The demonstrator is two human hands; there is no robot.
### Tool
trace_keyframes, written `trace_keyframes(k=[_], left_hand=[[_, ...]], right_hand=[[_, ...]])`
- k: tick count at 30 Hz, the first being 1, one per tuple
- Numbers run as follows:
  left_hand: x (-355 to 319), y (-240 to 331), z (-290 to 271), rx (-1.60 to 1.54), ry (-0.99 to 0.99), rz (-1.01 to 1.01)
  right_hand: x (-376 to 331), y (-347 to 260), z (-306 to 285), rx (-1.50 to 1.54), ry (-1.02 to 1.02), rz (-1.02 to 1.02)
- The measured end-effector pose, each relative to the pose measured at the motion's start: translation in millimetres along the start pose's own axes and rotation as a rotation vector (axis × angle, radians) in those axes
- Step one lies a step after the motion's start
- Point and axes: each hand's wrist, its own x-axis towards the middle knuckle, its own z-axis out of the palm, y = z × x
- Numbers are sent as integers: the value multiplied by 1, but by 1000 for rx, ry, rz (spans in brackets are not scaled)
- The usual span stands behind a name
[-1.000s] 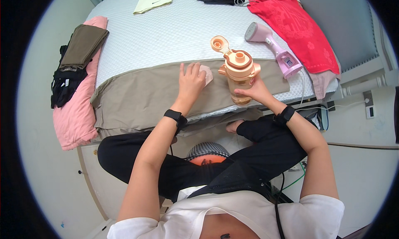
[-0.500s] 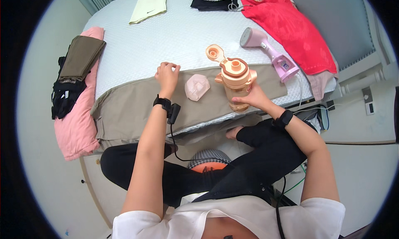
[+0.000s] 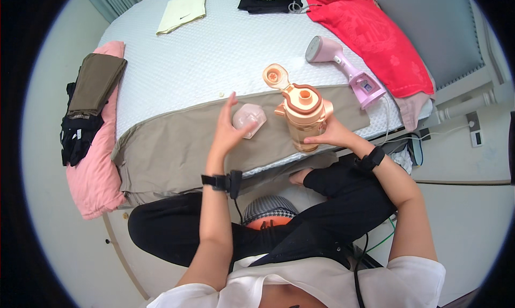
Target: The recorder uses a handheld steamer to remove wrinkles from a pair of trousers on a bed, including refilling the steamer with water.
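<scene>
Gripping the peach bottle [image 3: 303,114] in the right hand [image 3: 337,134] over khaki cloth [image 3: 171,147], pointing up with long axis near vertical (flip lid [image 3: 275,76] tipped leftward); with left hand [image 3: 225,135] spread by the translucent pink piece [image 3: 249,116], contact unclear.

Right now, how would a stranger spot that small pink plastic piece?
On the white bed, a tan garment runs along the near edge. On it, between the left hand and a tall peach bottle, sits the plastic piece. Unlike the bottle, it is squat, faceted and pale pink.
</scene>
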Motion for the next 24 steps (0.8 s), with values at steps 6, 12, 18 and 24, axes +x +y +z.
trace_keyframes(k=[6,12,18,24], left_hand=[[-24,-5,24,148,61,-7],[-23,3,28,544,153,-7],[-21,78,49,104,18,165],[-22,100,86,-89,124,146]], right_hand=[[-8,-24,2,57,30,54],[-7,-7,1,-128,33,24],[-10,-13,10,-34,122,42],[-7,-2,11,-282,122,-294]])
